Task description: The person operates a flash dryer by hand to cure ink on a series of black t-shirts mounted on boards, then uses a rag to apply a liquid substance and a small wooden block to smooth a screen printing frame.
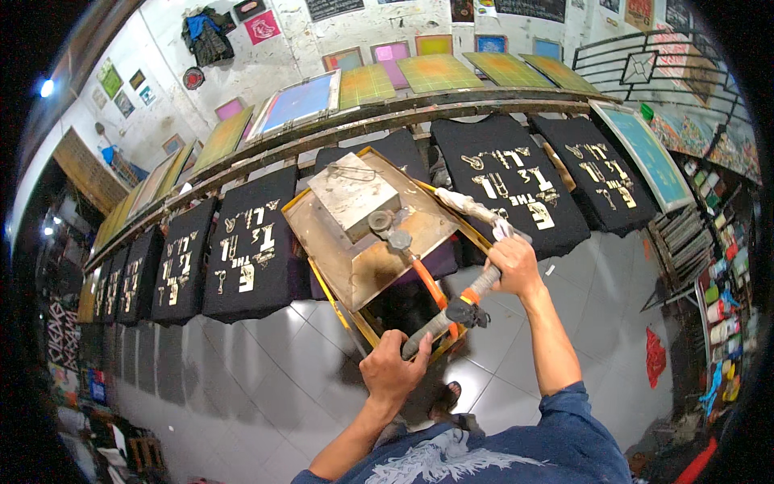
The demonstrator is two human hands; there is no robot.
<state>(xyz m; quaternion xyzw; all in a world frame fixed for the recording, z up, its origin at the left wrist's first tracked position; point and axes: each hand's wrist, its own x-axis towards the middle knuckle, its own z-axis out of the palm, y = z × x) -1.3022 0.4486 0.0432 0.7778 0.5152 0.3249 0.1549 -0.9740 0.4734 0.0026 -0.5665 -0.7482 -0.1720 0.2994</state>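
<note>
My left hand is wrapped round the lower left end of a grey padded handle bar. Farther along to the upper right, my right hand grips the same bar. Black and orange wrapping sits on the bar between my hands. Beyond it is a wheelless-looking, yellow-edged frame carrying a wide, stained metal hood with a metal box on top. An orange hose runs from a round grey fitting toward the bar. White cloth is wound near the frame's right side. The frame's underside is hidden.
Black printed T-shirts lie on a long row of boards, with more shirts to the right. Behind them runs a rail with framed printing screens. Bottles crowd a shelf at right; a red cloth lies on the tiled floor.
</note>
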